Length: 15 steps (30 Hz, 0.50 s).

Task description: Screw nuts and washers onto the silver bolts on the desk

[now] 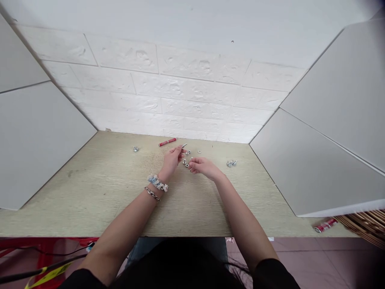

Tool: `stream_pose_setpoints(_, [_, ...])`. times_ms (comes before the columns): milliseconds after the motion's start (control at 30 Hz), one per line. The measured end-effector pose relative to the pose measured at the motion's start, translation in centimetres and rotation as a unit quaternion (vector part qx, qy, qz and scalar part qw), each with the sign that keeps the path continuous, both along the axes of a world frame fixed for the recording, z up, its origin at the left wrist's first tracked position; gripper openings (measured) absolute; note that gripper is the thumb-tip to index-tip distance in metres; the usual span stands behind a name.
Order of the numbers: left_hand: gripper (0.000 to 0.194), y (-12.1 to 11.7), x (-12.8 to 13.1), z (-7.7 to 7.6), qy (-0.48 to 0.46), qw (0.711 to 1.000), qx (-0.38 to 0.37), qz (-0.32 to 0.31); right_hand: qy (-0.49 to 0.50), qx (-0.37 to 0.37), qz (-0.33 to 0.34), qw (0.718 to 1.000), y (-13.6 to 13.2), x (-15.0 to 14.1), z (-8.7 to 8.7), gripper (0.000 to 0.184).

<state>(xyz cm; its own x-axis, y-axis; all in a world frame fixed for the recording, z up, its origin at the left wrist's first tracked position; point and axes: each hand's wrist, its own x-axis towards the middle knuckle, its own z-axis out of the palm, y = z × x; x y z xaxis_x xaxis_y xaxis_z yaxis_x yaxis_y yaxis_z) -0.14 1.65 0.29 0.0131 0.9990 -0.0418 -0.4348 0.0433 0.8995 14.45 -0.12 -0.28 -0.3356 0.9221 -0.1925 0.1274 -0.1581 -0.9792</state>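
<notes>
My left hand (173, 158) reaches over the far middle of the wooden table (99, 188), its fingers pinched on a small silver metal piece (183, 147). My right hand (202, 165) lies just to its right, fingers curled around a small silver nut or bolt (187, 165). Between and beyond the two hands lie a few small silver bolts and nuts (188, 152) and a washer (199, 152). A scrunchie and a chain bracelet (156, 186) sit on my left wrist.
A red pen-like stick (167, 142) lies by the back wall. A lone bolt (136, 149) sits far left, a small cluster of nuts (231, 163) far right. Grey panels flank the table. A wicker basket (365, 224) and a red stick (325, 226) are at the right.
</notes>
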Motion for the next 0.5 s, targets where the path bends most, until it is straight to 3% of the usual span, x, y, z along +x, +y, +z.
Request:
stream_pose_setpoints(67, [0.031,0.2,-0.2,0.0,0.003,1.0,0.003,0.031,-0.019,-0.011,0.035,0.999,-0.1,-0.3,-0.6,0.017])
stream_pose_setpoints(233, [0.033,0.4,-0.3,-0.2,0.018,0.999,0.004,0.037,-0.007,-0.015,0.036,0.999,0.2,-1.3,-1.8,0.017])
stream_pose_setpoints(500, [0.03,0.5,-0.2,-0.6,0.016,0.999,0.006,0.033,0.031,-0.038,-0.006,0.999,0.4,-1.8,-2.3,0.022])
